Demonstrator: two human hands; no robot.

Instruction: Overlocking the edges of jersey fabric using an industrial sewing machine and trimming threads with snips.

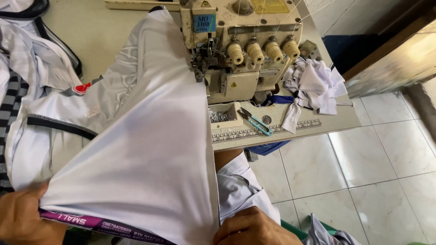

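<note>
A white garment panel [150, 149] is stretched taut from the presser foot [200, 68] of a cream overlock sewing machine [245, 50] down toward me. My left hand [22, 218] grips its lower left corner, just above a purple printed band [91, 223] along the hem. My right hand [254, 229] pinches the lower right end of the straight edge that runs to the needle. Several cream thread-tension knobs [263, 50] line the machine's front.
Teal thread snips [255, 121] lie on the table beside a ruler strip [263, 131]. White fabric scraps [313, 86] pile at the table's right end. More white and black-trimmed garments [41, 77] lie at left. Tiled floor [372, 168] lies to the right.
</note>
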